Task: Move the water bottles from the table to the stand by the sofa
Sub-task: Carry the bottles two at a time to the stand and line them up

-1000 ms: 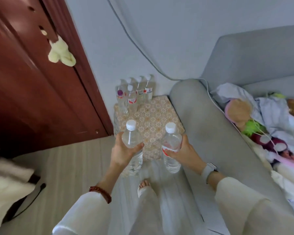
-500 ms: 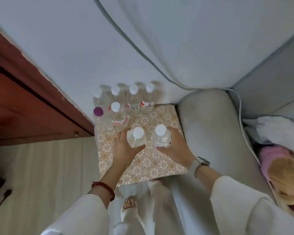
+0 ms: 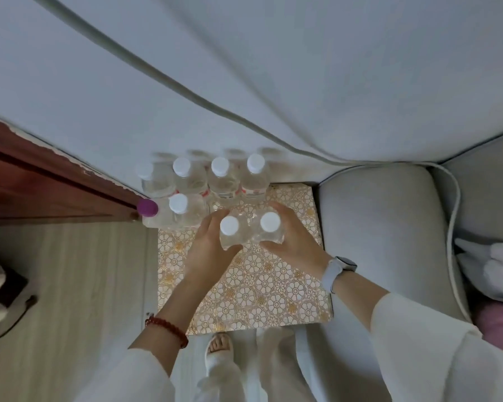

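I look straight down on the stand (image 3: 253,297), whose top has a gold flower pattern, beside the grey sofa arm (image 3: 372,227). My left hand (image 3: 208,250) grips a clear white-capped water bottle (image 3: 229,227). My right hand (image 3: 294,236) grips a second one (image 3: 269,224) right beside it. Both bottles stand upright over the stand's back half, side by side and touching; whether they rest on the top I cannot tell. Several more white-capped bottles (image 3: 219,175) stand in rows against the wall, along with one purple-capped bottle (image 3: 147,206) at the left.
A dark wooden door (image 3: 41,184) is at the left, the white wall (image 3: 244,82) behind the stand. A white cable (image 3: 452,227) runs along the sofa arm. White and pink items (image 3: 494,274) lie on the sofa seat. My sandalled foot (image 3: 219,352) stands before the stand.
I have stepped closer and the view has tipped straight down. Both hands have carried their bottles forward over the stand, bringing them together behind the front half, close to the standing rows.
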### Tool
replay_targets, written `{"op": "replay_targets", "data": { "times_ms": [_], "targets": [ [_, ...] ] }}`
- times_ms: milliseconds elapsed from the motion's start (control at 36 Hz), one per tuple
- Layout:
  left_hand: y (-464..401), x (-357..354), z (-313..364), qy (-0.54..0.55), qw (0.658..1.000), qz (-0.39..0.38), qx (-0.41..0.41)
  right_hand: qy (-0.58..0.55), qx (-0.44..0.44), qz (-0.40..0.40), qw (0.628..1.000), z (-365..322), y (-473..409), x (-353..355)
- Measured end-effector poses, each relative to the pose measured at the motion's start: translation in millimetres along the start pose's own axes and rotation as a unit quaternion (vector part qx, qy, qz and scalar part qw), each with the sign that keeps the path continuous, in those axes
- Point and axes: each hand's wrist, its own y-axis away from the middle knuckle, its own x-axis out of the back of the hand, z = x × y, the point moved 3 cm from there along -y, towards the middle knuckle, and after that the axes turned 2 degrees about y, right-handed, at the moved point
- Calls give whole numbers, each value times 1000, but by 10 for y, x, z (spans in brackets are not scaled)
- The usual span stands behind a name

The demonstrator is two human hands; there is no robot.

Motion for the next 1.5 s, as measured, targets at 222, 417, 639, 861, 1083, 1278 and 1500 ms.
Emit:
{"op": "replay_targets", "data": {
  "times_ms": [222,417,639,861,1083,1278,1500],
  "targets": [
    [42,226,269,-106,990,51,-83,190,62,58,978,-298,-2,179],
    [-51,286,368,-269,949,76,-149,186,17,24,982,-362,-20,132],
    [-213,347,376,-309,930,127,-155,178,58,49,981,-477,-179,155],
    [-368,413,296,-318,921,154,-164,192,61,42,979,-543,-423,179],
    [-301,401,310,-323,929,116,-140,125,39,50,990,-542,-337,178],
    [7,554,371,-217,970,101,-41,192,64,97,975,-851,-36,237],
    [981,1502,-52,-158,972,153,81,173,130,-79,973,-1891,304,-391]
  ]
}}
